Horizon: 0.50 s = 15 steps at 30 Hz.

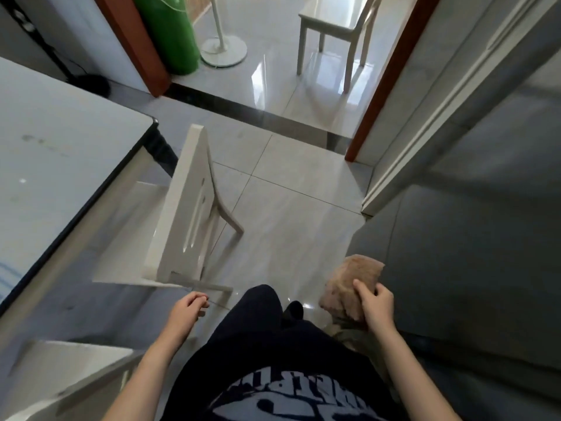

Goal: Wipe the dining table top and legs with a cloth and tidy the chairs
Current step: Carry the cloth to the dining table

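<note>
Head view: my right hand [376,305] gripped the tan cloth [346,278]; my left hand [188,308] hung loosely curled, empty, just beside the white chair [182,208] at the table [60,141].

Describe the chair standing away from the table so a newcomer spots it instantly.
Look through the red-brown door frame ahead. Beyond it, right of the fan stand, stands a white chair. Unlike the nearer chair at the dining table, it stands alone.

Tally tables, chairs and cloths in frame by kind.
Grey-topped dining table: 1
White wooden chairs: 3 (by table, beyond doorway, blurred one at lower left)
Tan fuzzy cloth, held in right hand: 1
Total: 5
</note>
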{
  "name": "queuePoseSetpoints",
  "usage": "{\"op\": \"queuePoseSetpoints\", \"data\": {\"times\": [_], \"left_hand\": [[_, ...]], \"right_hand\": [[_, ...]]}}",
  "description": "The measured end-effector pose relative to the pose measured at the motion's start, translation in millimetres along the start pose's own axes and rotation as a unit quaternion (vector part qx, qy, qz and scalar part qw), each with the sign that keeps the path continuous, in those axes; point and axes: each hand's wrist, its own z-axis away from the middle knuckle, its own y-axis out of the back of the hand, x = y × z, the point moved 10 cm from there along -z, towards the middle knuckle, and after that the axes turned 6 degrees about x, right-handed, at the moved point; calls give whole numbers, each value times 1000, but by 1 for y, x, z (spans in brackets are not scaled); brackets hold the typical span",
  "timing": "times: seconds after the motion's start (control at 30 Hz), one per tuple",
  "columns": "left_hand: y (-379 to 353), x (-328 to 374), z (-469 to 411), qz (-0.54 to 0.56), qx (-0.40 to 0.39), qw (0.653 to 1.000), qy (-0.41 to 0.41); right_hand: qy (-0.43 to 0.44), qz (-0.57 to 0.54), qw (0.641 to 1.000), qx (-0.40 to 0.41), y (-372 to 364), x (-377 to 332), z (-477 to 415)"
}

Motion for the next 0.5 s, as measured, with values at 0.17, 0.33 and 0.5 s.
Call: {"op": "queuePoseSetpoints", "data": {"times": [0.17, 0.33, 0.5], "left_hand": [[-21, 64, -38, 17, 1, 1000, 4], [-52, 141, -101, 29, -27, 999, 0], [-94, 253, -177, -10, -82, 995, -64]], "right_hand": [[-25, -31, 999, 5, -23, -42, -51], [-49, -45, 997, 49, -34, -74, -106], [-63, -24, 994, 87, -40, -115, -167]]}}
